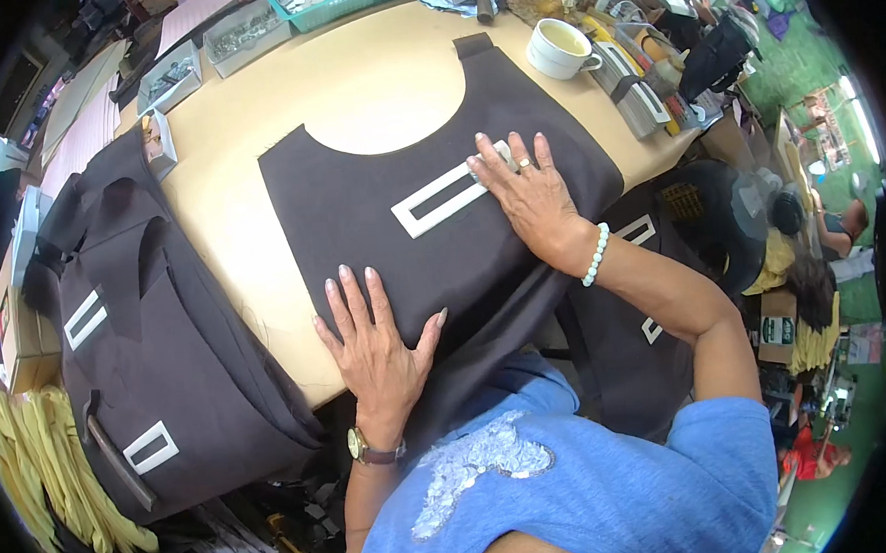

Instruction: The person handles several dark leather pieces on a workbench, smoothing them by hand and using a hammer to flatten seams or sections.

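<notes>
A dark brown cut fabric piece (359, 196) with a curved notch in its far edge lies over the table, its near part hanging toward my lap. On it sits a white rectangular frame (422, 219) with a slot through its middle. My right hand (531, 197) rests flat with fingers spread, covering part of the frame's right end. Closer to me, my left hand (378, 345) lies open on the fabric's near left part, thumb apart, holding nothing.
A stack of dark fabric pieces with white frames (151, 447) is at the left, a dark bar-like tool (120, 462) on it. Yellow cloth strips (68, 476) hang nearby. A white cup (557, 48) stands far right. Trays of small parts (246, 36) line the far edge.
</notes>
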{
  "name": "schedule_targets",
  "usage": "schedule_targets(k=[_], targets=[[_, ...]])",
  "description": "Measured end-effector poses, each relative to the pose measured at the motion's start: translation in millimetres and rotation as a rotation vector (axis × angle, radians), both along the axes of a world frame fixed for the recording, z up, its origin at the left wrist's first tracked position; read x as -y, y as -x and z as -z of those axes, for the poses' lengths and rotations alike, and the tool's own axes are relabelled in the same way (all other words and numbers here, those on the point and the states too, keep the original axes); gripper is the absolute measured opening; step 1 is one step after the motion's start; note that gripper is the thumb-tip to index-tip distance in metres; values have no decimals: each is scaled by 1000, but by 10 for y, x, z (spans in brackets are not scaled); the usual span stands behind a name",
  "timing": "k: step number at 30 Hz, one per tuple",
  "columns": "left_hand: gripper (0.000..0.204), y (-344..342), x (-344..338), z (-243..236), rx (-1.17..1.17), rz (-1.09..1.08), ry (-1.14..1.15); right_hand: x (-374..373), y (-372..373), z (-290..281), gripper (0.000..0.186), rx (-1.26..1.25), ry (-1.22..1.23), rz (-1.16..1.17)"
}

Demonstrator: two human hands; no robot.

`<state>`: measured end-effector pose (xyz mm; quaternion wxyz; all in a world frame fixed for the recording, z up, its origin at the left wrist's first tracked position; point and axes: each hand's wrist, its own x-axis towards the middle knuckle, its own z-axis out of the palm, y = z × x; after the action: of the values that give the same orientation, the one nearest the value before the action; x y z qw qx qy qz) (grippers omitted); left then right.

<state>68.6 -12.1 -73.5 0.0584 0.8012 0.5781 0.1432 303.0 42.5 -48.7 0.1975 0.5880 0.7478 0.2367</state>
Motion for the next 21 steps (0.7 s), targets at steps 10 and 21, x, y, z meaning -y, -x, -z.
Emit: schedule_targets(k=[10, 21], targets=[[81, -3, -2, 0, 6, 3, -9, 14, 480, 57, 54, -145, 16, -136], [81, -7, -13, -7, 16, 6, -13, -75, 621, -20, 57, -23, 53, -213]])
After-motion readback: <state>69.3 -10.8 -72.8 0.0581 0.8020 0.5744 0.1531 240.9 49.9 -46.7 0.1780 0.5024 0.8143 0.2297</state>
